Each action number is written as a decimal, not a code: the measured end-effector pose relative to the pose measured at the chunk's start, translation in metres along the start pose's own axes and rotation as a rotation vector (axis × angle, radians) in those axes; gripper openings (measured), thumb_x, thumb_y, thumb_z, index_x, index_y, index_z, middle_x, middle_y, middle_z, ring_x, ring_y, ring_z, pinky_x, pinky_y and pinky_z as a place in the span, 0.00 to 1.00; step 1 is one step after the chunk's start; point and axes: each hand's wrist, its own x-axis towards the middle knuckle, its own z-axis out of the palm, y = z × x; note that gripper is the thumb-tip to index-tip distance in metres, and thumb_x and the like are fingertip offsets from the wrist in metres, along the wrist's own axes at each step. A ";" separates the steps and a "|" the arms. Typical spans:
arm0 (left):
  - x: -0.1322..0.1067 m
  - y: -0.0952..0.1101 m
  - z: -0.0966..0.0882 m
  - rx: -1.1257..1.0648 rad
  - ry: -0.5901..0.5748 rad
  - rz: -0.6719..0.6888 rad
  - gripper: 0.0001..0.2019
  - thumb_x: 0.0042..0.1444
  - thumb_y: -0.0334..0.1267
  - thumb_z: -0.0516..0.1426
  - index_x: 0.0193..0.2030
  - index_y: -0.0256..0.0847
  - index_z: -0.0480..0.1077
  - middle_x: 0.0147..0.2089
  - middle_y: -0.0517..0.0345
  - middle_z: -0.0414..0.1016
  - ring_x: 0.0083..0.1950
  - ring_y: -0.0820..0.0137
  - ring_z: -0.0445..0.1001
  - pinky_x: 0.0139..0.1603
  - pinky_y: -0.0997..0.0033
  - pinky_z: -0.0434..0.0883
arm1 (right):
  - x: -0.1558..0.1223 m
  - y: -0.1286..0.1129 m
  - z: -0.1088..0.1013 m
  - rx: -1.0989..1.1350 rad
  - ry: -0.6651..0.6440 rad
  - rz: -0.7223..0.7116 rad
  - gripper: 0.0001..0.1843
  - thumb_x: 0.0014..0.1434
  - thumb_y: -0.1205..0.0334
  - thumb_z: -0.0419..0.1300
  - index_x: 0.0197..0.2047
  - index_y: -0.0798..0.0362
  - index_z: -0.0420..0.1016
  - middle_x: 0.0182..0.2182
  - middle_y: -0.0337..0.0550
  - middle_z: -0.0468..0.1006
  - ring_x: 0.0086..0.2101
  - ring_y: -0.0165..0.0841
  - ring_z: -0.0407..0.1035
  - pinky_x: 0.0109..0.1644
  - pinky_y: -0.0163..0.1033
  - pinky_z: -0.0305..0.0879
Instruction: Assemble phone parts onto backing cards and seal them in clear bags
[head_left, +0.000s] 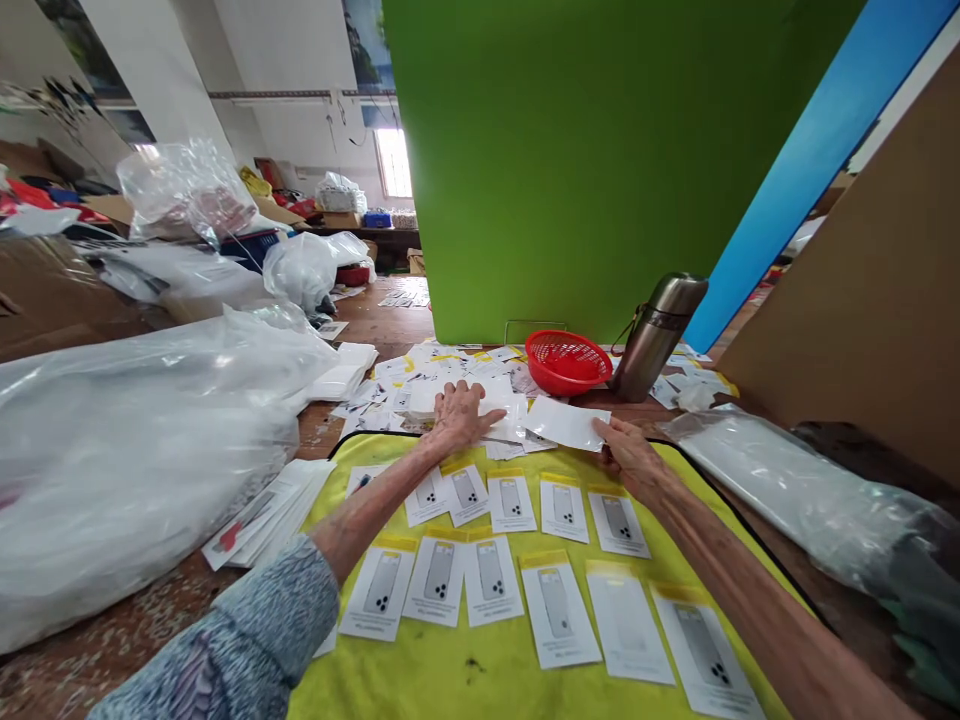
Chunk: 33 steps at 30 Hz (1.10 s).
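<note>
My left hand (463, 415) lies on a pile of white packets (506, 400), its fingers spread and thumb pointing right. In my right hand (628, 452), a flat white packet (568, 424) is pinched at its right end between thumb and fingers. Below both hands, cards with yellow tops and a phone picture lie in two rows on a yellow cloth (435, 670). One front-row card (559, 608) sits near the middle, and a paler card (628, 620) lies to its right.
A red plastic basket (568, 365) and a tilted steel flask (660, 335) stand behind, before a green panel (600, 170). Large clear plastic bags (150, 450) fill the left side. Another wrapped bundle (810, 500) lies right. Stacked cards (274, 510) rest left of the cloth.
</note>
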 end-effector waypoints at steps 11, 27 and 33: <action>0.008 -0.008 0.020 0.256 -0.078 0.085 0.07 0.57 0.38 0.53 0.33 0.39 0.69 0.43 0.47 0.72 0.52 0.56 0.63 0.49 0.56 0.58 | 0.007 -0.004 -0.009 -0.329 0.103 -0.137 0.08 0.46 0.67 0.62 0.31 0.53 0.67 0.28 0.49 0.73 0.32 0.41 0.71 0.34 0.46 0.69; -0.016 0.007 -0.008 0.145 0.144 0.183 0.04 0.59 0.36 0.52 0.34 0.41 0.66 0.40 0.54 0.73 0.46 0.63 0.66 0.47 0.62 0.60 | -0.006 -0.017 0.074 -0.368 -0.225 -0.369 0.16 0.46 0.47 0.55 0.23 0.51 0.60 0.18 0.35 0.64 0.21 0.28 0.60 0.25 0.35 0.57; -0.026 0.016 -0.009 -0.479 -0.020 0.129 0.10 0.55 0.42 0.55 0.28 0.39 0.65 0.27 0.61 0.69 0.31 0.71 0.67 0.36 0.69 0.64 | -0.019 -0.022 0.069 -0.351 -0.298 -0.405 0.22 0.45 0.40 0.57 0.21 0.50 0.59 0.16 0.33 0.62 0.18 0.25 0.55 0.21 0.33 0.52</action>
